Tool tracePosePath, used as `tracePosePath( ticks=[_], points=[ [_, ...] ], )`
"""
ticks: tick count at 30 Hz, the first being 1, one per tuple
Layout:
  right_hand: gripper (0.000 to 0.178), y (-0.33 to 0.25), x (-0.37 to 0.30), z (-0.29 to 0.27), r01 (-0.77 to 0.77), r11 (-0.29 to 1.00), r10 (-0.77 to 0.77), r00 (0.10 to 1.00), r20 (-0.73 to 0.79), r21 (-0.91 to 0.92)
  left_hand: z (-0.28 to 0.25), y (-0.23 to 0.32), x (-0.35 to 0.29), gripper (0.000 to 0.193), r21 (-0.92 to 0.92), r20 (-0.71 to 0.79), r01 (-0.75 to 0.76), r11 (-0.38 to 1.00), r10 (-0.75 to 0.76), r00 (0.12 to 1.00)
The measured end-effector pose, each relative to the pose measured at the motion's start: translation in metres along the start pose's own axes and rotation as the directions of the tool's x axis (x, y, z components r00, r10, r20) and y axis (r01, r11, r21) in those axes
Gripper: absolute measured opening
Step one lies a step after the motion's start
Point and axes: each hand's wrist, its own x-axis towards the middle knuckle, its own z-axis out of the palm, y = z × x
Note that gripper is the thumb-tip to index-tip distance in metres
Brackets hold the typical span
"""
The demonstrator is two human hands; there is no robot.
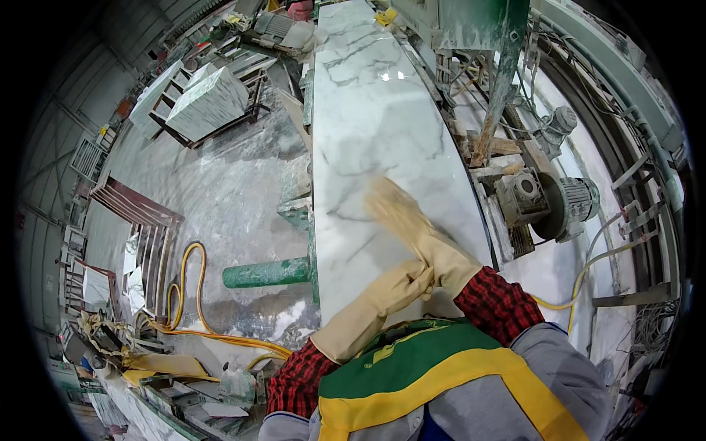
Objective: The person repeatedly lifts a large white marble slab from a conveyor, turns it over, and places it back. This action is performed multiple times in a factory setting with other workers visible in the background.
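Observation:
Both my hands wear long cream rubber gloves over red-and-black checked sleeves. My left hand [406,285] is closed, its fingers pinching the cuff of the right rubber glove [447,263] near the wrist. My right hand [393,212] reaches forward over the slab; its fingers are smeared by motion, so their pose is unclear. Beneath both hands lies a long, glossy white marble slab [375,132] with grey veins, stretching away from me. A green and yellow apron [426,360] covers my front.
A green roller [266,273] sticks out left of the slab. Motors [577,198] and a green machine post [507,73] line the right side. Yellow hoses [202,331] lie on the left floor. Farther back, a rack holds stone slabs [209,103]. Scrap pieces [224,409] sit at lower left.

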Motion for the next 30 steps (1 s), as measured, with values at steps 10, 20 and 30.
tracePosePath(
  ticks=[10,20,30],
  points=[
    [0.061,0.024,0.005,0.023,-0.320,0.807,0.246,0.946,0.210,0.496,-0.032,0.021,0.005,0.064,-0.339,-0.199,0.181,0.923,-0.258,0.945],
    [0.060,0.025,0.006,0.037,-0.370,0.771,0.279,0.928,0.247,0.518,-0.009,0.045,0.011,0.067,0.026,-0.300,0.321,0.947,-0.299,0.906],
    [0.060,0.027,-0.007,0.048,-0.373,0.762,0.301,0.928,0.220,0.530,-0.019,0.012,0.015,0.061,0.032,-0.210,0.235,0.972,-0.223,0.952]
  ],
)
